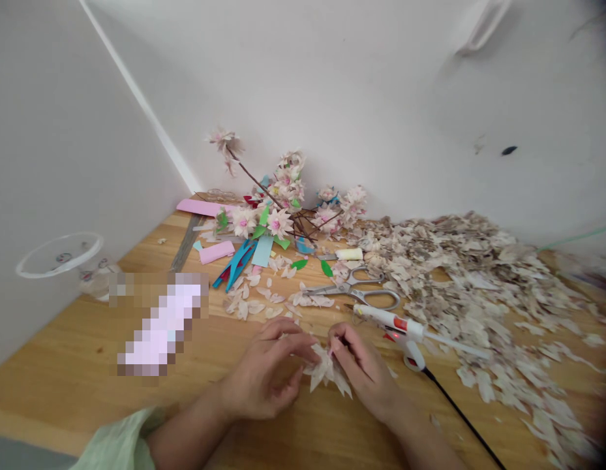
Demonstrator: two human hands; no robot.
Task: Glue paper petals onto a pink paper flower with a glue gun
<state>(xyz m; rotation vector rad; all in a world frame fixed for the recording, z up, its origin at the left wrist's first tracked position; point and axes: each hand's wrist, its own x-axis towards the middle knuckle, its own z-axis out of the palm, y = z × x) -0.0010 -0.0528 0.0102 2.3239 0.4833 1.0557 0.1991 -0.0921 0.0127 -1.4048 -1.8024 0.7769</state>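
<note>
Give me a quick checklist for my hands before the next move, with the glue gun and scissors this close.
1. Petal cluster held between left hand and right hand: ok.
2. Hot glue gun tip clear of the right hand: not ok, it lies close by.
3. Glue gun's red light on: ok, it appears lit.
4. Black power cord off the right forearm: ok, it runs beside it.
5. Scissors away from the fingers: ok, they lie farther up the wooden table.
6. Glue on the petal cluster: cannot tell.
</note>
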